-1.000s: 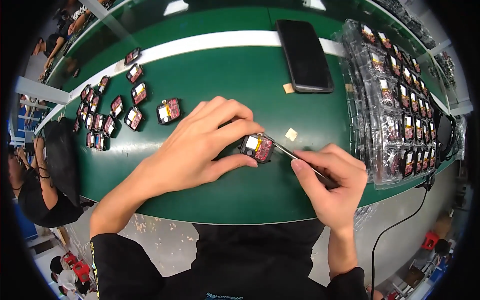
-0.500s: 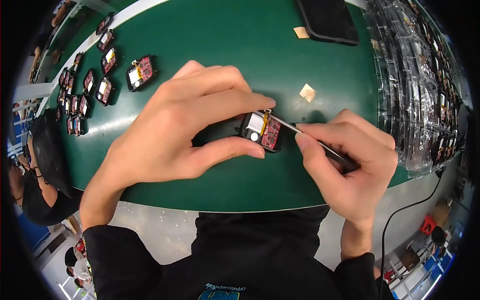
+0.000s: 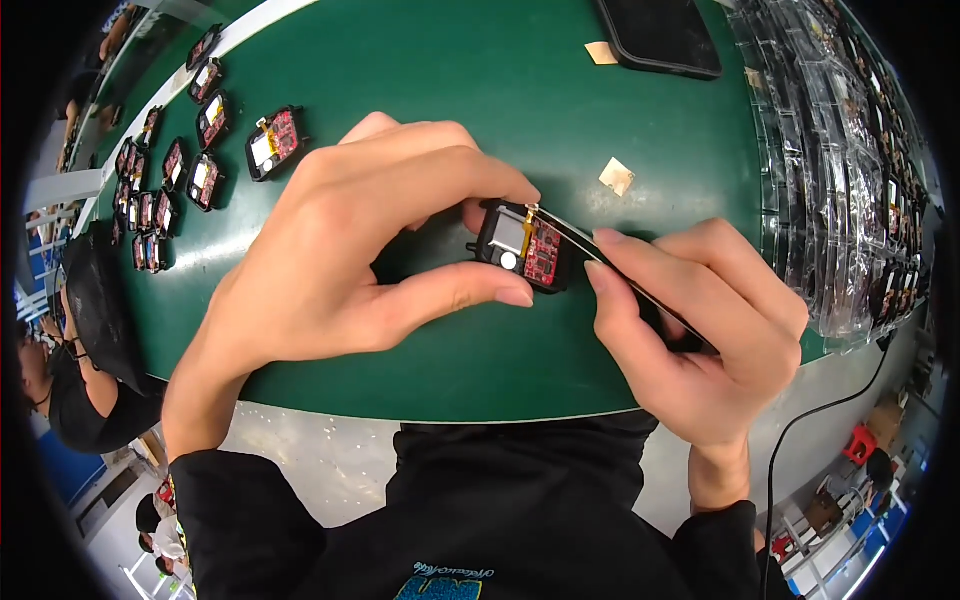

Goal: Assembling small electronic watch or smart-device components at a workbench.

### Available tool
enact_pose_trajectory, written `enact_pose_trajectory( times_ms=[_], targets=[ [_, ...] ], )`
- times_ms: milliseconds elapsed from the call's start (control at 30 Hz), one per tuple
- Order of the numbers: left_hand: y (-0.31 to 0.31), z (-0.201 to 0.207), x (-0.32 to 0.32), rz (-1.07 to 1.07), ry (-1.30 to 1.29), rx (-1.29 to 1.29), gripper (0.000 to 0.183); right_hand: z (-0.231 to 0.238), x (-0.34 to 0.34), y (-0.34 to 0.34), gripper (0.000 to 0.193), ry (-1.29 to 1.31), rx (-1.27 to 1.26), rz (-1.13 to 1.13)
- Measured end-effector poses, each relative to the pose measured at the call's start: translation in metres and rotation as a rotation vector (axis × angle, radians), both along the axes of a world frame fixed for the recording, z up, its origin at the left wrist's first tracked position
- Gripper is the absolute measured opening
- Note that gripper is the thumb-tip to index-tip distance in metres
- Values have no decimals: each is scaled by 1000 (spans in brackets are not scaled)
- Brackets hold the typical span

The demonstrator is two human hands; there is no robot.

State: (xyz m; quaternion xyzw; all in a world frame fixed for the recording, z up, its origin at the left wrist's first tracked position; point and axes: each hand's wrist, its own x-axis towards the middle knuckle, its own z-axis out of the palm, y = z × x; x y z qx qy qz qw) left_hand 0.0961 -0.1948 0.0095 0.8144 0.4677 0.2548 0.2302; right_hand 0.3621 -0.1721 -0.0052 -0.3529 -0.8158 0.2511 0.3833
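Note:
Between the thumb and fingers of my left hand (image 3: 350, 240) is a small black device housing (image 3: 483, 240). Inside it show a red circuit board (image 3: 543, 255), a silver battery (image 3: 509, 230), a yellow flex strip and a round white dot. My left index fingertip rests at its upper edge, by the end of the flex strip. In my right hand (image 3: 705, 320) I grip a pair of slim metal tweezers (image 3: 580, 238), held like a pen. Their tips meet the top of the flex strip at the housing's upper edge; whether they pinch it I cannot tell.
Several similar open housings (image 3: 206, 180) lie at the left of the green table (image 3: 420, 390), one nearer (image 3: 275, 145). A tan square (image 3: 617, 176) lies beyond my right hand, and a black phone-like slab (image 3: 660, 38) at the back. Stacked clear plastic trays (image 3: 815, 190) line the right.
My left hand has tilted the housing slightly and shifted it up a little. The tweezers have moved up and left, and my right fingers have shifted along with them.

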Motion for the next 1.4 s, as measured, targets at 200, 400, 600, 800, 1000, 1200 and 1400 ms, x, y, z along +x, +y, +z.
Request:
enact_pose_trajectory(
  times_ms=[200, 400, 600, 800, 1000, 1200, 1400],
  targets=[
    [2, -1, -3, -25, -5, -2, 61, 0, -1, -1, 31, -24, 10, 12],
    [10, 0, -16, -119, -12, -64, 63, 10, 6, 5, 23, -17, -184, 75],
    [11, -2, -16, -142, -12, -36, 65, 9, 8, 7, 21, -5, -231, 94],
    [12, 1, -15, -160, 16, -36, 66, 10, 7, 8, 21, -32, -239, 113],
    [13, 3, -14, -184, 10, -46, 60, 9, 7, 6, 21, -18, -243, 112],
    [11, 3, -12, -192, -4, -21, 58, 9, 6, 3, 21, -11, -220, 98],
    [11, 3, -13, -195, 8, -8, 58, 7, 5, 2, 21, -9, -171, 93]
  ],
)
